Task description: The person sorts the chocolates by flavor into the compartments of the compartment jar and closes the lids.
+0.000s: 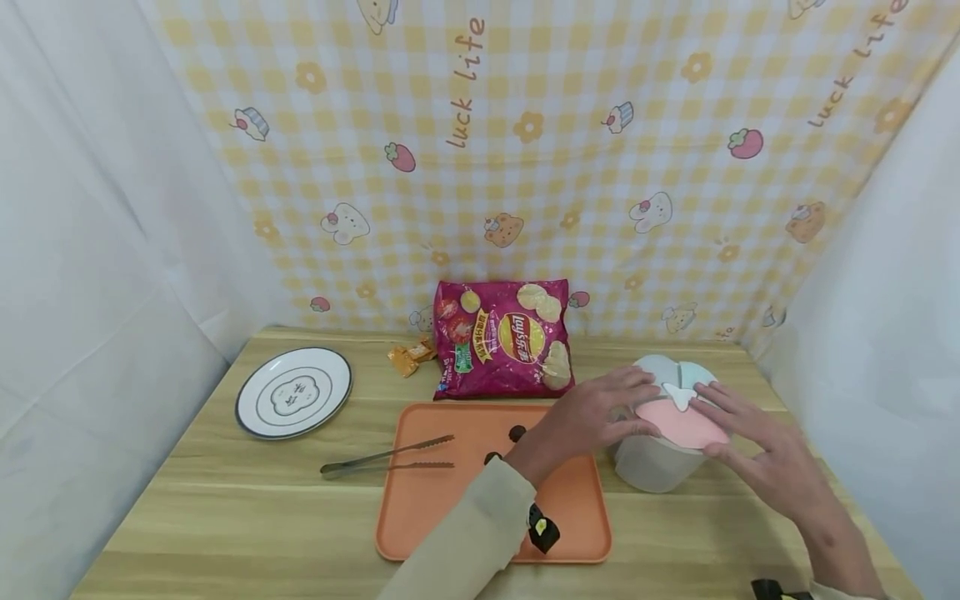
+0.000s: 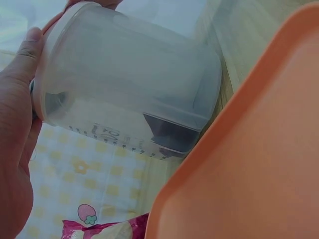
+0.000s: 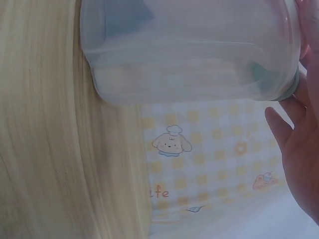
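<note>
Clearly, both hands are at a translucent plastic canister, which stands on the wooden surface just right of an orange tray. The left hand holds the left edge of the lid, its thumb near the front rim; the right hand grips the opposite edge, fingers spread over the top. The lid sits on the canister and has pink, grey and mint sections meeting at a white three-pointed centrepiece. In the left wrist view, printed measuring marks run along the wall, and a dark patch near the base cannot be identified. Small dark brown pieces lie on the tray, partly behind the left arm. Metal tongs straddle the tray's left edge. Behind it is a magenta Lay's chip bag, with orange-wrapped sweets to its left; farther left rests a white dark-rimmed plate.
</note>
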### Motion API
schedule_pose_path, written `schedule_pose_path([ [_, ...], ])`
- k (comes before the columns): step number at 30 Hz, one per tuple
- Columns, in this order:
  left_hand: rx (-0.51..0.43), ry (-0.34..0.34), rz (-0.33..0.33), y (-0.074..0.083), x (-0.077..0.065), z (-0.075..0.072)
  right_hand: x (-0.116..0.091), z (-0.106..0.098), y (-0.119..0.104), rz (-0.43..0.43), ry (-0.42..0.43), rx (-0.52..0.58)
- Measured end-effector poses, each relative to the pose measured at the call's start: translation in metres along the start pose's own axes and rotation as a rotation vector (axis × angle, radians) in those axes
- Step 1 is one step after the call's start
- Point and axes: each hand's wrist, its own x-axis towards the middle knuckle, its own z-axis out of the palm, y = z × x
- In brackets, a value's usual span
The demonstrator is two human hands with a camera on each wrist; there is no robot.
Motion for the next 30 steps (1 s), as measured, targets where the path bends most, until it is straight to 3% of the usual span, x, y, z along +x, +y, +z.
schedule_pose_path([
  [4, 0.157, 0.042, 0.128, -0.002, -0.001, 0.0, 0.0, 0.002, 0.002, -0.048, 0.027, 0.002],
  [6, 0.298, 0.05, 0.207, -0.003, -0.001, 0.001, -0.001, 0.003, 0.002, -0.046, 0.03, 0.001],
  [8, 0.341, 0.064, 0.231, -0.004, -0.001, 0.002, -0.001, 0.003, 0.002, -0.039, 0.035, -0.002],
  [11, 0.28, 0.087, 0.165, -0.003, 0.001, 0.006, 0.001, 0.004, 0.001, -0.036, 0.065, -0.013],
  [14, 0.167, 0.133, 0.047, -0.001, 0.003, 0.009, 0.004, 0.005, 0.0, -0.026, 0.093, -0.019],
  [19, 0.114, 0.193, -0.05, 0.003, 0.007, 0.012, 0.005, 0.007, -0.003, 0.017, 0.126, -0.018],
  [25, -0.06, 0.272, -0.22, 0.008, 0.016, 0.012, 0.008, 0.017, -0.011, 0.239, 0.282, 0.006],
  [30, -0.101, 0.283, -0.306, 0.01, 0.022, 0.012, 0.01, 0.021, -0.015, 0.351, 0.358, 0.065],
])
